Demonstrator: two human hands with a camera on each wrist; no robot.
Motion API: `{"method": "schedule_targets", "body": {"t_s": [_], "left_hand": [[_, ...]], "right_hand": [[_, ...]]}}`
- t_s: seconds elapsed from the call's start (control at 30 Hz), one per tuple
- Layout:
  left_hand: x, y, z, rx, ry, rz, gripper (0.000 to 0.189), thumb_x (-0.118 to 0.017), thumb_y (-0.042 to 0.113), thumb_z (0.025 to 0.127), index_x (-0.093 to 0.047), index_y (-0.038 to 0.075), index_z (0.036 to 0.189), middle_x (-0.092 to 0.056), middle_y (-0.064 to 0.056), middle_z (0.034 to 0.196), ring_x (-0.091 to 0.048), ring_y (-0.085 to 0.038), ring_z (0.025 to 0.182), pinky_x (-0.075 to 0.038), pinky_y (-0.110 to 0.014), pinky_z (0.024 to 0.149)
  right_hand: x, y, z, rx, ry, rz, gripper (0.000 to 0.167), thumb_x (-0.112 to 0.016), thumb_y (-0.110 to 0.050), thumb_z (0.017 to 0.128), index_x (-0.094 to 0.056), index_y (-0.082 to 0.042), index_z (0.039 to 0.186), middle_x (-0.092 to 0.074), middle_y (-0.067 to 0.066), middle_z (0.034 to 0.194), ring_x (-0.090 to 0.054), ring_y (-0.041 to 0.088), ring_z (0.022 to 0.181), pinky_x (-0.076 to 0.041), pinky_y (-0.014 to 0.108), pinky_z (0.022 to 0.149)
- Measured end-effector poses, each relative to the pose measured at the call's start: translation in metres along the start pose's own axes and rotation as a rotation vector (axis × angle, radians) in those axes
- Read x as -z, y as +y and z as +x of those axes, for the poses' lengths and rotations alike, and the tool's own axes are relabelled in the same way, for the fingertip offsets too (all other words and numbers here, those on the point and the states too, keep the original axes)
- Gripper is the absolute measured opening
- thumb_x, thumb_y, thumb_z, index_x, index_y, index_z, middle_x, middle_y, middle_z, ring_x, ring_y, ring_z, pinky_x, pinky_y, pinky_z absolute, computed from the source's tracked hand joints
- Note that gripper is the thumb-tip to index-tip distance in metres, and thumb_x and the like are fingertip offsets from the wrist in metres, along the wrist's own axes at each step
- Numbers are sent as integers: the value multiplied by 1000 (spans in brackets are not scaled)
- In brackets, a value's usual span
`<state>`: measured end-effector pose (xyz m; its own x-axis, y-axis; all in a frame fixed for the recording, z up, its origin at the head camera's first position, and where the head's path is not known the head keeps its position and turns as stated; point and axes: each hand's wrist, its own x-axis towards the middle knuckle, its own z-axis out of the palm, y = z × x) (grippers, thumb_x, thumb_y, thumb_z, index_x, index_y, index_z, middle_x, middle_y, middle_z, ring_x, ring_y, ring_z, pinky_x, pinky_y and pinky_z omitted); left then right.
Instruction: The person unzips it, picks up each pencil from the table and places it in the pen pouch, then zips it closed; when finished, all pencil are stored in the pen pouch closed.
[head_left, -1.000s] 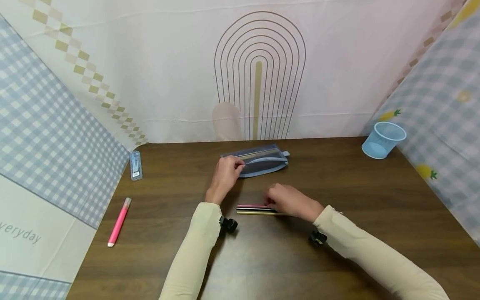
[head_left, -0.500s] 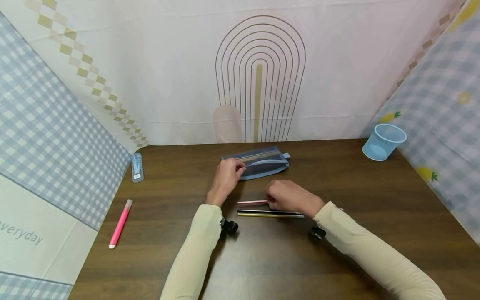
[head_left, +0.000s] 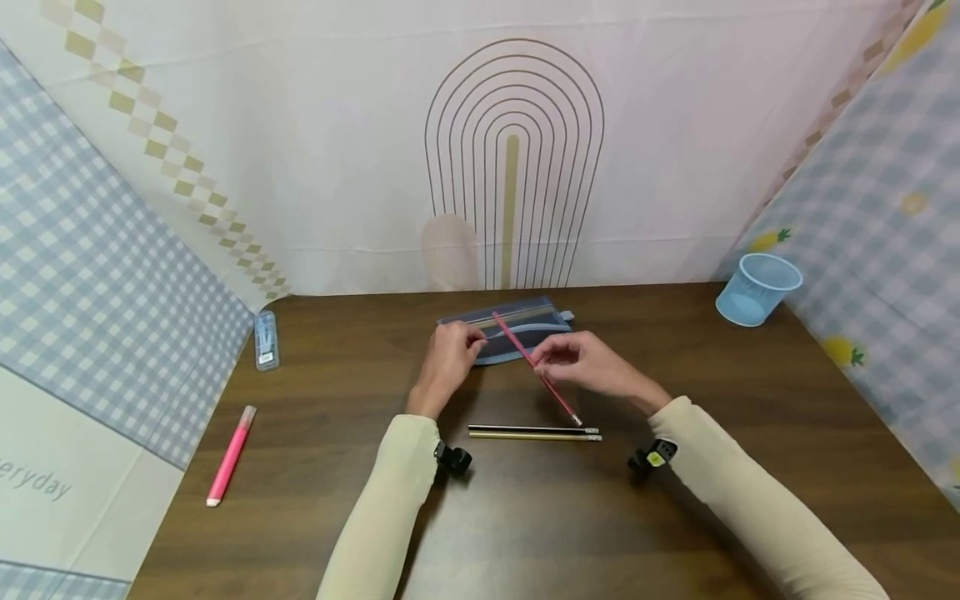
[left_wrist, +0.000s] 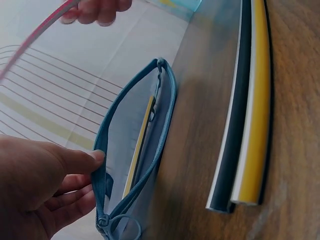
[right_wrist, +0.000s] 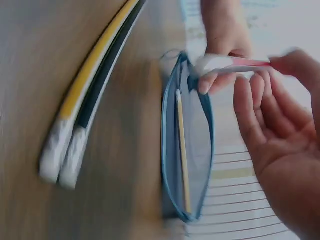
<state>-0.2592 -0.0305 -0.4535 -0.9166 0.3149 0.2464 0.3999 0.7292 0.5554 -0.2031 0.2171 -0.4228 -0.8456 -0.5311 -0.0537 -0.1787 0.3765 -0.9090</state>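
Observation:
A translucent blue pencil case (head_left: 497,352) lies at the back middle of the table, its zipped mouth spread apart. My left hand (head_left: 444,360) pinches one edge of that mouth between thumb and fingers. Inside, a yellow pencil (left_wrist: 139,147) lies lengthwise. My right hand (head_left: 592,363) holds a pink pencil (head_left: 557,395) by its middle, raised and slanted; in the head view its far end overlaps the case and its eraser end points toward me. Nearer to me a black pencil (head_left: 510,428) and a gold-yellow pencil (head_left: 510,436) lie side by side on the table.
To the left lie a pink marker (head_left: 231,458) and a small light-blue packet (head_left: 266,342). A light-blue cup (head_left: 757,290) stands at the back right corner. Patterned cloth (head_left: 352,167) closes off the back and both sides.
My right hand has picked the pink pencil out from beside the other two, lifted it toward the case and turned it aslant. My left hand stays on the case's edge.

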Motion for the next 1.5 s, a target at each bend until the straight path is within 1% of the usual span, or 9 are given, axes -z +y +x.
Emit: {"method": "schedule_targets", "body": {"t_s": [0.13, 0.27, 0.43, 0.57, 0.73, 0.93, 1.13, 1.3, 1.5], "left_hand": [[0, -1, -4, -2, -4, 5, 11, -72, 13, 94, -79, 7, 98, -77, -7, 95, -69, -18, 86, -58, -34, 78], [-2, -2, -7, -9, -11, 20, 10, -71, 13, 95, -79, 7, 97, -77, -7, 94, -69, -18, 86, -58, -34, 78], [-4, -3, -12, 9, -15, 37, 10, -71, 13, 94, -80, 8, 95, -77, -6, 93, -69, -16, 83, -57, -31, 75], [-6, -2, -14, 12, -25, 28, 11, -71, 13, 95, -80, 8, 97, -77, -6, 95, -70, -16, 85, -58, -31, 75], [-7, -2, -15, 3, -7, 32, 10, -71, 12, 94, -80, 7, 97, -77, -7, 95, -71, -17, 87, -58, -32, 76], [-6, -2, -13, -23, 18, 40, 9, -73, 12, 93, -80, 8, 95, -77, -7, 93, -71, -17, 86, -58, -33, 77], [-4, 0, -8, -34, 18, 29, 10, -73, 11, 92, -80, 6, 97, -77, -7, 94, -70, -17, 86, -58, -32, 77], [-2, 1, -2, -44, 12, 23, 11, -72, 11, 93, -80, 5, 98, -77, -8, 95, -70, -19, 87, -58, -33, 78], [4, 1, 6, -40, 0, 42, 12, -70, 12, 95, -80, 6, 100, -77, -8, 96, -71, -20, 89, -59, -33, 80]], "right_hand": [[0, 10, 5, -266, -115, 353, 31, -59, -9, 99, -60, 15, 119, -71, 21, 101, -70, 14, 83, -61, 29, 76], [-11, 25, 13, -454, -161, 624, 24, -50, -2, 103, -61, 13, 117, -75, 12, 98, -74, 17, 86, -61, 27, 76], [-29, 40, 26, -524, 81, 946, 21, -49, 2, 103, -70, 3, 101, -77, 15, 94, -76, 20, 89, -61, 29, 83], [-35, 43, 38, -517, 295, 1106, 21, -52, 5, 100, -71, 1, 92, -77, 16, 88, -76, 20, 85, -61, 29, 81], [-40, 40, 59, -510, 458, 1182, 14, -53, 8, 98, -67, 5, 101, -76, 16, 83, -76, 21, 81, -61, 31, 84], [-50, 34, 86, -505, 657, 1170, 39, -46, 14, 97, -52, 12, 135, -73, 11, 72, -74, 16, 71, -59, 31, 87], [-59, 30, 106, -492, 839, 1116, 40, -47, 16, 96, -52, 12, 135, -69, 4, 67, -71, 10, 63, -61, 27, 80], [-54, 29, 109, -480, 861, 1141, 44, -46, 20, 93, -51, 11, 136, -68, 4, 72, -69, 11, 66, -61, 28, 82], [-38, 22, 97, -493, 726, 1217, 48, -47, 21, 93, -50, 11, 140, -72, 9, 73, -74, 16, 70, -59, 28, 85]]}}
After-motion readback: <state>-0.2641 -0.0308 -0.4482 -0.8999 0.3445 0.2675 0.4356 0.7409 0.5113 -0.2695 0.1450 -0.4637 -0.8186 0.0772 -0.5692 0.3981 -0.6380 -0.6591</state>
